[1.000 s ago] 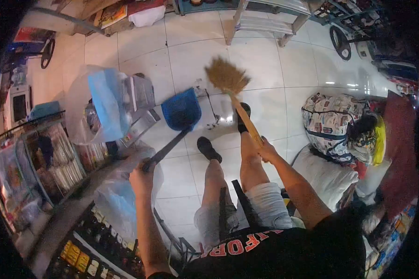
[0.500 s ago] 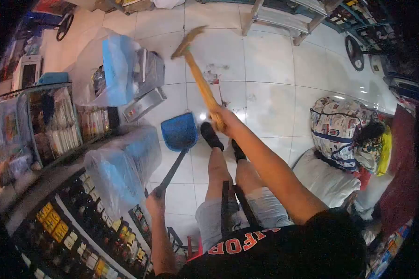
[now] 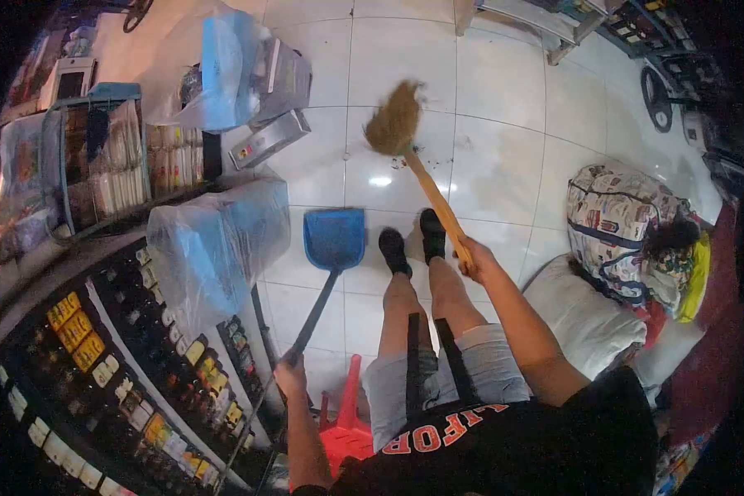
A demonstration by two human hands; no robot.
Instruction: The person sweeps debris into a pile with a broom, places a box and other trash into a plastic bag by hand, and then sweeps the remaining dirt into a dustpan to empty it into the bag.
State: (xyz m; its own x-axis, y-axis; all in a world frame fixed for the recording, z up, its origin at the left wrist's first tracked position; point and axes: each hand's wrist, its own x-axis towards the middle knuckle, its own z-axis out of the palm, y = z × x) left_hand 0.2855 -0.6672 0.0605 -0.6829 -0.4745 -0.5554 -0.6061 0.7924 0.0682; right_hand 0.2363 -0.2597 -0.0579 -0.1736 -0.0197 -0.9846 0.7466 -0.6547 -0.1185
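Observation:
My right hand (image 3: 474, 258) is closed around the wooden handle of a broom (image 3: 430, 188). Its brown bristle head, slightly blurred, is over the white tiles in front of my feet, beside scattered dark debris (image 3: 443, 161). In my left hand (image 3: 290, 375) is the dark handle of a blue dustpan (image 3: 335, 240). The pan lies on the floor to the left of my shoes, with its wide edge facing away from me. A gap of bare tile separates the broom head from the dustpan.
Display racks (image 3: 132, 388) with small packages run along the left, beside plastic-covered blue boxes (image 3: 202, 256). A long carton (image 3: 270, 139) lies farther ahead. At right are a patterned bag (image 3: 608, 227) and a white sack (image 3: 583, 310). A red stool (image 3: 347, 434) is by my left arm.
The broom head has swung nearer to me and to the right, and its bristles now face the floor. The dustpan has shifted slightly right. My view has moved, showing more of the red stool.

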